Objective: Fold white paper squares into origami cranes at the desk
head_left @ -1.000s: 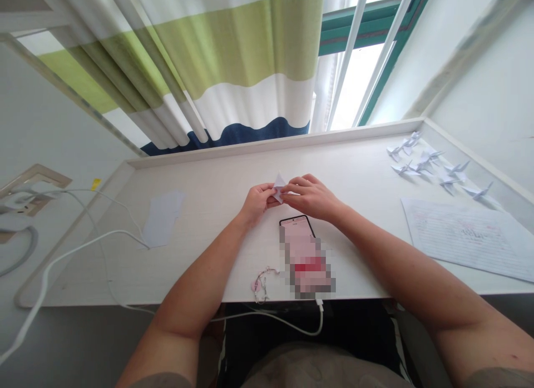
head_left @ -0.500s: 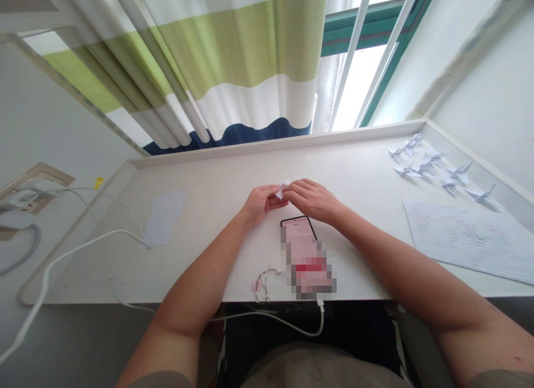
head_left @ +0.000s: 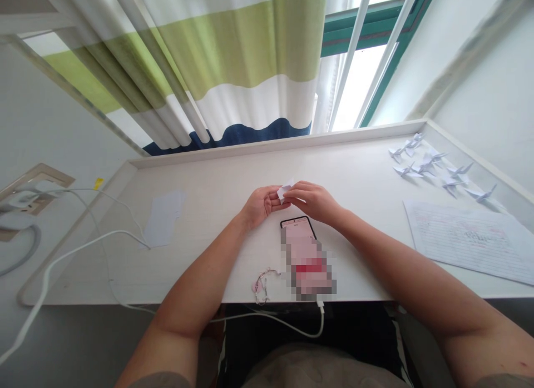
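Note:
A small piece of folded white paper (head_left: 283,193) is between my two hands, above the middle of the desk. My left hand (head_left: 261,204) supports it from the left, palm turned up and fingertips under the paper. From the right, my right hand (head_left: 312,200) pinches the paper's edge between thumb and fingers. The folds are too small to make out fully. Just below my hands lies a phone (head_left: 306,254) with a pink screen, partly blurred out.
Several folded paper cranes (head_left: 425,164) stand at the back right, behind written sheets (head_left: 467,238). Blank paper slips (head_left: 162,218) lie on the left near white cables (head_left: 83,249). A beaded strap (head_left: 261,285) is beside the phone, whose charging cable (head_left: 321,316) hangs over the front edge.
My right hand has shifted slightly and its fingers have lifted off the paper's top, so more of the folded paper shows. My left hand has opened a little around it.

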### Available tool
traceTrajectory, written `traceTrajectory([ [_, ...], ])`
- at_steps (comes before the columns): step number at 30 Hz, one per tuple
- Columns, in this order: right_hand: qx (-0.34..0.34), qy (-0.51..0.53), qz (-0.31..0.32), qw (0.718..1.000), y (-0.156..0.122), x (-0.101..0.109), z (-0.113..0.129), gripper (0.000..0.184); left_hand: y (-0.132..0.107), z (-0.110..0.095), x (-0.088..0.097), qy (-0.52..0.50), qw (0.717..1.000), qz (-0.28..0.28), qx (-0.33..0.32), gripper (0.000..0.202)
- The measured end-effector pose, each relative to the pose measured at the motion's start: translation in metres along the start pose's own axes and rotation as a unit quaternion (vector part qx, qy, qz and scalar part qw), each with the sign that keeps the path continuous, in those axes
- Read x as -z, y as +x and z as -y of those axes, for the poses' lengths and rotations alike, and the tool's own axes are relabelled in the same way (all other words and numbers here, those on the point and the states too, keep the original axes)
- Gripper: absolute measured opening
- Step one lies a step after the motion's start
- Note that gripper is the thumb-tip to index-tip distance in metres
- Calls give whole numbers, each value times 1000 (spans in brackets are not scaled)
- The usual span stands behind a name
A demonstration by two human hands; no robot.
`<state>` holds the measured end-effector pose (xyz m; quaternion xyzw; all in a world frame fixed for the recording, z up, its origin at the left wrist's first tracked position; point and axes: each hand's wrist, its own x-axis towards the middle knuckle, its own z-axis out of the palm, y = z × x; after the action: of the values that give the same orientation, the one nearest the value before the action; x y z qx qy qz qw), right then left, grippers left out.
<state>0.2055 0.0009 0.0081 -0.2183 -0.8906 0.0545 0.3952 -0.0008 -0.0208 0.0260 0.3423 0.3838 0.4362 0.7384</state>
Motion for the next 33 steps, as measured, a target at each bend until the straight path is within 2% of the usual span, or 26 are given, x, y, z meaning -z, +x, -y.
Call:
traceTrajectory([
  [7, -164, 114, -34, 979, 0, 4, 5, 7, -2, 3, 0, 23, 999, 26, -25, 37],
  [15, -257, 161, -66, 951, 3, -1, 10, 8, 1, 10, 0, 37, 998, 22, -46, 49],
  [22, -251, 144, -101, 952, 1, -6, 7, 13, 3, 13, 0, 60, 997, -4, -55, 51],
  [28, -203, 85, -156, 963, 0, -9, 6, 13, 2, 13, -2, 109, 991, -13, -74, 42],
  [33, -151, 32, -131, 979, 1, -8, 11, 9, 0, 14, -8, 118, 988, -37, -89, 40],
])
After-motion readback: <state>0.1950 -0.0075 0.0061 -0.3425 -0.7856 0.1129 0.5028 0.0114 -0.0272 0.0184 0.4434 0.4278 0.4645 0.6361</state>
